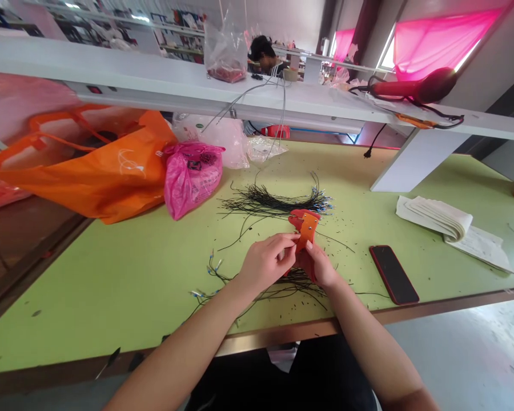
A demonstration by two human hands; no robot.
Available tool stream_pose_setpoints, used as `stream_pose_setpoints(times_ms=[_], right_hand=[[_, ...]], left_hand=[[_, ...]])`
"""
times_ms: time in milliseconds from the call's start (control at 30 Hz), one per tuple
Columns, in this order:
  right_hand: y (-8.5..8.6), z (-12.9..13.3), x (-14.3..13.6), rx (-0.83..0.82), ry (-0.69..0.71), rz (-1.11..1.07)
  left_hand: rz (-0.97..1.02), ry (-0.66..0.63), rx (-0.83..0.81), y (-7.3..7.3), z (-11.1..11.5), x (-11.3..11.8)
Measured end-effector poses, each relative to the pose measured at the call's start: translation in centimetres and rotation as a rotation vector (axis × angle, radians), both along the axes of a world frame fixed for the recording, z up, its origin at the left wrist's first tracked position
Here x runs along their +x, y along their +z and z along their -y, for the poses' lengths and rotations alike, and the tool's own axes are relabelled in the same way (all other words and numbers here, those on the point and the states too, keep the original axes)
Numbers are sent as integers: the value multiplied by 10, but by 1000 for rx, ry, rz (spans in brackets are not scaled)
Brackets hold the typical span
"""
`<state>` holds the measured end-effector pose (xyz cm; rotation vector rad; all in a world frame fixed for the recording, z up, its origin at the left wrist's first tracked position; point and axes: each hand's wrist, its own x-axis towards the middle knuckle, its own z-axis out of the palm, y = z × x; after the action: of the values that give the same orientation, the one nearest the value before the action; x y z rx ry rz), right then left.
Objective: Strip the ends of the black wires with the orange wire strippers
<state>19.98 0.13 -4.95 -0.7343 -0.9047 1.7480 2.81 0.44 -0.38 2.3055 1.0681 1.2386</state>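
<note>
An orange and red hand tool (pixel 308 228) is held above the green table, with my right hand (pixel 321 265) wrapped round its lower part. My left hand (pixel 269 257) is pinched at the tool's left side; whatever lies between its fingertips is too small to make out. Just beyond the tool lies a bundle of black wires (pixel 278 201) with blue and white ends at its right. More black wires (pixel 300 281) lie under my hands, some with blue ends reaching out to the left.
A phone (pixel 394 274) and folded papers (pixel 437 218) lie at the right. An orange bag (pixel 124 171) and a pink plastic bag (pixel 193 178) stand at the left. A white shelf (pixel 154 80) crosses behind, bearing a red hot-air tool (pixel 411 88). A person (pixel 268 57) is beyond it.
</note>
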Motion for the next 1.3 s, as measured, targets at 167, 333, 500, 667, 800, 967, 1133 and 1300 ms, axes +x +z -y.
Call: stream_pose_setpoints(times_ms=[167, 333, 500, 667, 800, 967, 1133, 1300], right_hand=[[0, 0, 2, 17, 27, -15], [-1, -1, 3, 50, 72, 7], [-3, 0, 3, 58, 70, 17], [-2, 1, 2, 80, 51, 20], [-3, 1, 1, 103, 3, 36], [0, 2, 0, 125, -16, 88], [2, 3, 0, 155, -7, 122], [-1, 2, 0, 166, 10, 105]], left_hand=[[153, -6, -118, 2, 2, 0], [249, -32, -203, 1, 0, 1], [289, -63, -152, -3, -1, 1], [291, -88, -116, -2, 0, 2], [278, -92, -84, -2, 1, 3], [267, -94, -48, -2, 1, 4], [263, -92, -40, -2, 1, 4], [282, -98, -32, -4, 1, 4]])
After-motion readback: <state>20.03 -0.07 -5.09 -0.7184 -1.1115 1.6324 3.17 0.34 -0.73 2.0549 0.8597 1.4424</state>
